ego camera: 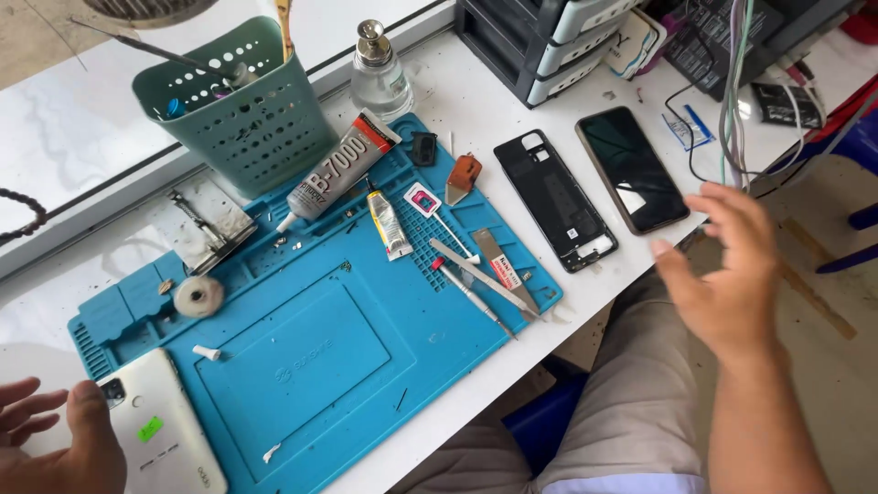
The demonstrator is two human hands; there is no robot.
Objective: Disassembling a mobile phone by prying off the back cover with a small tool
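The left hand [50,434] lies at the near left corner of the bench, fingers loosely spread and gripping nothing, its thumb resting against the top edge of a white phone [163,428] that lies back-up, half on the blue repair mat [311,366]. The right hand [727,270] hovers open over the table edge on the far right, palm down, fingers relaxed and blurred; it holds nothing and touches nothing.

Just ahead and to the left of the right hand lies a dark phone [631,169], screen up, and beside that, further left, a black inner frame [553,199] with camera cut-outs, both on the bare white table [476,101] and apart from each other.

Between the two hands the mat carries the tools: a pair of tweezers [476,297] and a flat metal pry tool [483,274] lying close together, a large tube of glue [334,174], a small yellow tube [388,224], a roll of tape [198,295]. Beyond the left hand stands a green perforated basket [242,105], with a clear pump bottle [380,78] to its right.

As I read it, this is a pause between steps: the white phone is steadied but not lifted, and no tool is taken up. With the right hand nearest the dark phone, a next move there would call for a flat, careful pickup by the edges, since it sits near the table rim.
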